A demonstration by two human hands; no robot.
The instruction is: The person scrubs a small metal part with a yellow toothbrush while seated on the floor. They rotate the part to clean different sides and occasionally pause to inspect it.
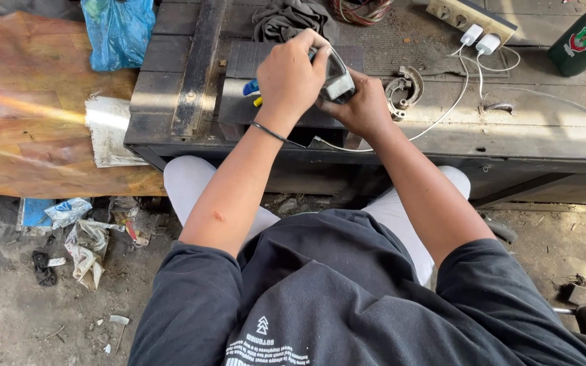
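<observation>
Grey, boxy device, perhaps a phone, is clamped between both hands, left hand and right hand, above the bench front edge.

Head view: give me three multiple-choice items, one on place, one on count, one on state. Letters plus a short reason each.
1. Where does the blue plastic bag lie?
A. upper left, at the edge of the dark bench
B. on the ground by the person's knee
C. beside the green bottle

2. How many white plugs sit in the power strip?
A. none
B. two
C. four

3. How is the small dark device held?
A. lying untouched on the bench
B. in the left hand alone
C. between both hands

Answers: 1 A, it sits at the top left. 2 B, two white adapters stand side by side. 3 C, the left hand and right hand both grip it.
</observation>
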